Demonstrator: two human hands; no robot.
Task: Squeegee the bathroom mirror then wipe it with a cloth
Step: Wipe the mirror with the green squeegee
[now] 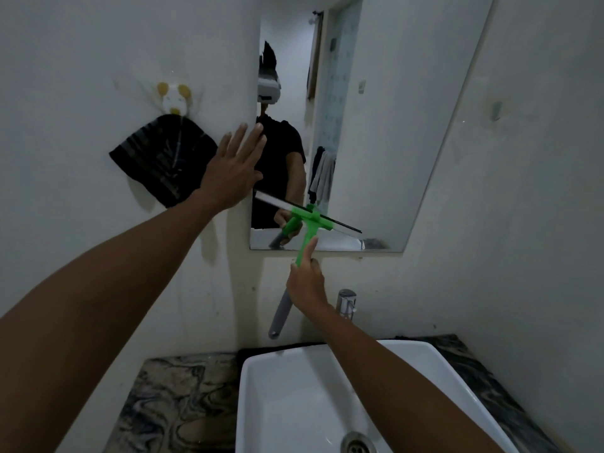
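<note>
Two hands share the work in the head view: the right hand (305,282) has its grip closed around the green squeegee (309,223), whose blade lies slanted on the lower part of the mirror (376,125), likely finishing a stroke. The left hand (230,168), fingers spread, presses flat beside the mirror's edge, apparently for balance. A dark cloth (163,158) hangs nearby, within reach for wiping.

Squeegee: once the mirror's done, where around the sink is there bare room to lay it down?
Bare marbled countertop lies left of the white sink, under the left forearm. A narrower strip runs right of the sink along the wall. Behind the sink it is crowded: the faucet, the squeegee handle and the right hand fill that gap.
</note>
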